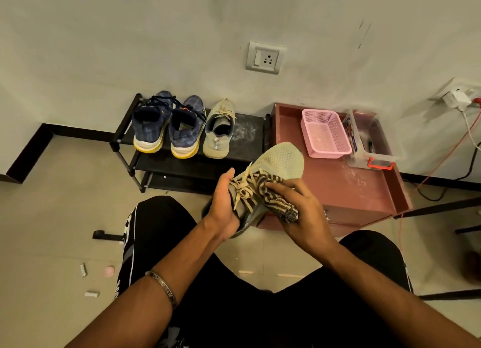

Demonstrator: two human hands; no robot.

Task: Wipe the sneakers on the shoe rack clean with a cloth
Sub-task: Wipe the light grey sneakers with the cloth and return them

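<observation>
Down on the pale tiled floor (52,217), against a white wall (130,35) with a socket plate (265,58), stands a black shoe rack (247,129) carrying two navy sneakers (166,123) and one beige sneaker (218,129). Its mate, the held sneaker (278,160), lies above the person's lap, its long axis running toe-up toward the wall. The left hand (226,207) grips its heel end; the right hand (302,212) clutches a striped cloth (273,194) against the laces. The bangle's (162,286) lettering is unreadable.

The left hand (226,204) grips a pale green mesh sneaker (276,163) in front of the black shoe rack (182,163); the right hand (302,209) presses a striped brown-and-cream cloth (273,194) to its laces. On the rack's top shelf stand two navy sneakers (166,123) and one grey sneaker (218,129).
</observation>
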